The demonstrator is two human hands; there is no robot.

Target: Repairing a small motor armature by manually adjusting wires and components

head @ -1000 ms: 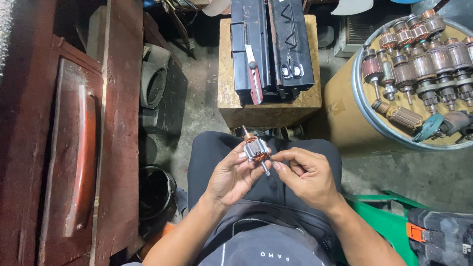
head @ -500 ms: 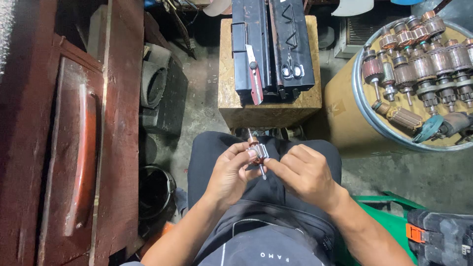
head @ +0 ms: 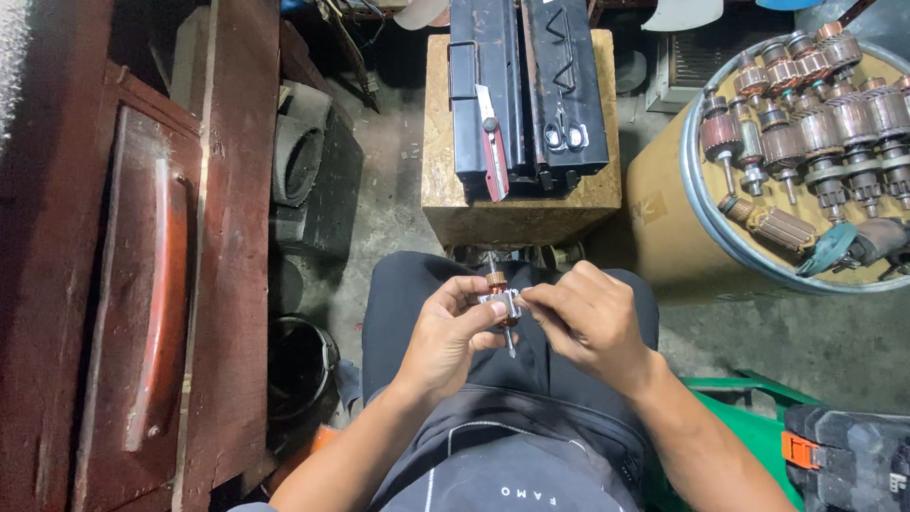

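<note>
Over my lap I hold a small motor armature (head: 499,301), with a copper commutator at its far end and a thin steel shaft pointing back toward me. My left hand (head: 451,332) wraps it from the left, thumb and fingers around its body. My right hand (head: 586,320) meets it from the right, fingertips pinched at its side. Whether the right fingers grip the armature or something tiny on it is hidden.
A wooden block (head: 518,213) ahead of my knees carries black metal cases (head: 526,90), a red-handled knife (head: 494,156) and scissors (head: 559,133). A round drum (head: 706,232) at right holds several armatures (head: 815,104). Dark red wooden furniture (head: 142,256) fills the left; a black bucket (head: 299,365) stands by my leg.
My hands have drawn closer together around the armature and turned it, so its shaft now points toward me. My right fingers have closed in on its side.
</note>
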